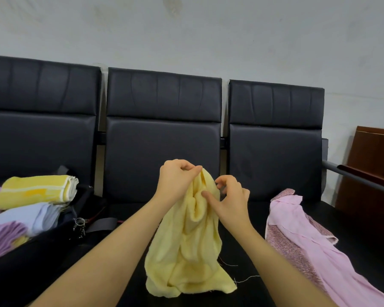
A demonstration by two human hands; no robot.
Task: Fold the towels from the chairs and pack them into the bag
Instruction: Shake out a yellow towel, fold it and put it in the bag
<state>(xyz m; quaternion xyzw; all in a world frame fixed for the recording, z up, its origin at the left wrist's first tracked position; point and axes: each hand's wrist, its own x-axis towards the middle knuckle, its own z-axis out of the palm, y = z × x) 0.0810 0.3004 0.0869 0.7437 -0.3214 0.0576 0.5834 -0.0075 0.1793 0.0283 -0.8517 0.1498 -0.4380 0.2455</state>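
A pale grey wall (pixel 208 29) fills the top third of the frame. Below it, three black padded chairs (pixel 163 138) stand side by side across the middle, their backs upright with narrow gaps between them. Their dark seats run across the lower frame; the middle seat has bare room on either side of the hanging cloth.

At the far right edge stands a brown wooden cabinet (pixel 372 173), with a grey metal armrest bar (pixel 353 177) slanting in front of it.

On the right seat, from centre right down to the bottom right corner, lies a pink towel (pixel 308 240), unfolded and crumpled, with a speckled underside showing along its left edge.

In the lower centre hangs a pale yellow towel (pixel 186 251), bunched and creased, its lower edge resting on the middle seat. Loose threads trail from its right edge.

At the left edge, a dark bag (pixel 60 229) sits open on the left seat. Folded towels are stacked in it: a folded yellow towel (pixel 36 191) on top, a light blue towel (pixel 27 216) beneath, and lilac towels (pixel 2 240) at the lower left. A small metal key ring (pixel 79 222) hangs at the bag's right edge.

Two bare forearms reach up from the bottom edge. The left hand (pixel 175 180) pinches the yellow towel's top edge between curled fingers and thumb. The right hand (pixel 228 196), just beside it, has its fingers curled at the towel's upper right edge, with one finger pressing into the cloth.
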